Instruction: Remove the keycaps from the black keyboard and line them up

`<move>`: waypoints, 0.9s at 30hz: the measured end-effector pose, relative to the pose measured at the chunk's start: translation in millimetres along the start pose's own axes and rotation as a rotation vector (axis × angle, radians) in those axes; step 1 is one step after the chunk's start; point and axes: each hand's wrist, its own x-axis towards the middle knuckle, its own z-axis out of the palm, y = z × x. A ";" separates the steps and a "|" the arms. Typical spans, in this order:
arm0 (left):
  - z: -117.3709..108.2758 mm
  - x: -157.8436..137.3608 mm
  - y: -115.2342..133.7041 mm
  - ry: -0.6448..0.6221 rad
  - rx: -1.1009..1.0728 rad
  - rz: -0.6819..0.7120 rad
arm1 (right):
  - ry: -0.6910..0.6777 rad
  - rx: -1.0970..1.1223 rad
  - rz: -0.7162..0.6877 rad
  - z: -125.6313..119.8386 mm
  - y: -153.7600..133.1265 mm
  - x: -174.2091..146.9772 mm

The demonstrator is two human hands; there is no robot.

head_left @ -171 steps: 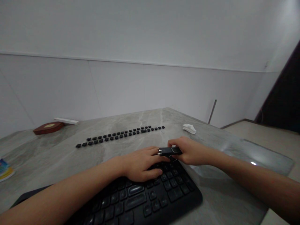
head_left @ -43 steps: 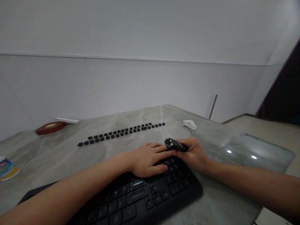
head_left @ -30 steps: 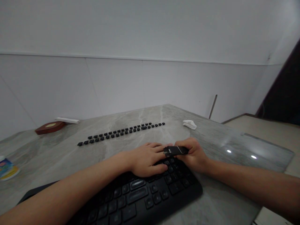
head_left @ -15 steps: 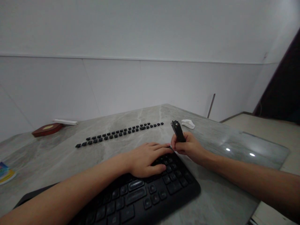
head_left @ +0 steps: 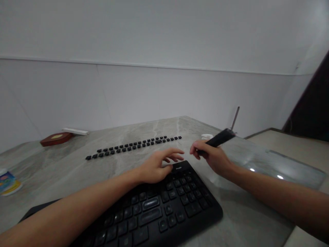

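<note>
The black keyboard [head_left: 177, 224] lies on the grey marbled table, partly covered by my left forearm. At its far edge is my left hand [head_left: 160, 164], open, with the fingers loosely curved and apart and the thumb by the keyboard's top border. My right hand [head_left: 212, 156] is closed around a black, elongated tool [head_left: 219, 138], held above the table to the right of the keyboard. The tool's outer end is blurred and its kind cannot be made out. Two rows of small black keycaps [head_left: 125, 149] lie on the table beyond my hands.
A reddish-brown wooden object [head_left: 56, 139] and a white strip [head_left: 75, 131] lie at the far left. Nearer on the left is a blue-and-yellow container [head_left: 9, 183]. Some white crumpled material [head_left: 206, 136] sits behind my right hand. The table [head_left: 262, 168] meets a white wall.
My left hand has lifted from the keyboard's upper right corner and shifted left. My right hand has moved right, away from the corner, and the black tool has tipped over to point right.
</note>
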 end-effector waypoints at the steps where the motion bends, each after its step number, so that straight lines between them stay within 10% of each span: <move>1: -1.3 1.0 -3.3 0.069 -0.077 -0.044 | 0.003 -0.120 -0.129 -1.2 -3.9 7.1; 5: -5.2 5.9 -16.1 0.211 -0.094 -0.307 | -0.059 -0.468 -0.659 3.6 -4.5 29.7; 9: -5.2 7.7 -23.2 0.108 -0.004 -0.490 | -0.460 -0.631 -0.840 12.3 20.8 26.9; 21: -4.1 7.4 -19.9 -0.006 0.045 -0.474 | -0.726 -0.763 -0.391 13.7 18.0 8.5; 24: -4.0 7.7 -21.6 0.006 0.050 -0.473 | -0.633 -0.741 -0.273 5.2 26.3 28.2; 27: -3.9 7.9 -21.9 0.016 0.042 -0.485 | -0.254 -0.897 -0.106 -13.5 36.8 74.7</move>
